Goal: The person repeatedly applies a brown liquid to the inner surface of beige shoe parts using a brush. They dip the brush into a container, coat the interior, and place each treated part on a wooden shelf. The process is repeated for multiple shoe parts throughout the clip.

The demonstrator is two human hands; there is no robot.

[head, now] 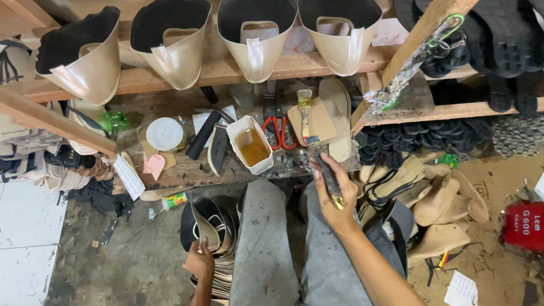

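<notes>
— While I sit at the low workbench point(170, 175), where do my hands stand?

— My right hand point(331, 195) is raised over my right knee, fingers wrapped tight round the dark, glue-caked handle of a paintbrush point(317, 150). Brush points away from me; its yellowed bristles lie over a tan insole point(320, 119) on the bench.

— And the left?

— My left hand point(199, 262) is down by the floor, left of my knee. Fingers pinch the edge of a beige shoe upper point(205, 229) at the top of a stack of such pieces point(224, 266) beside my leg. Grip narrow, closed on that one piece.

— Glue?

— White tub of amber glue point(250, 144) on the bench, just left of the brush, open-topped. Red-handled scissors point(277, 133) lie between tub and insole. A round white lid point(164, 134) sits further left, a black sole piece point(217, 148) beside the tub.

— Above the bench?

— Four beige uppers with black lining point(258, 37) hang toe-down along the wooden shelf point(215, 71).

— Right side?

— Wooden shoe lasts point(442, 209) heaped on the floor near my right knee; black rubber soles point(430, 136) stacked under the shelf behind them. A red packet point(524, 225) lies at the far right.
</notes>
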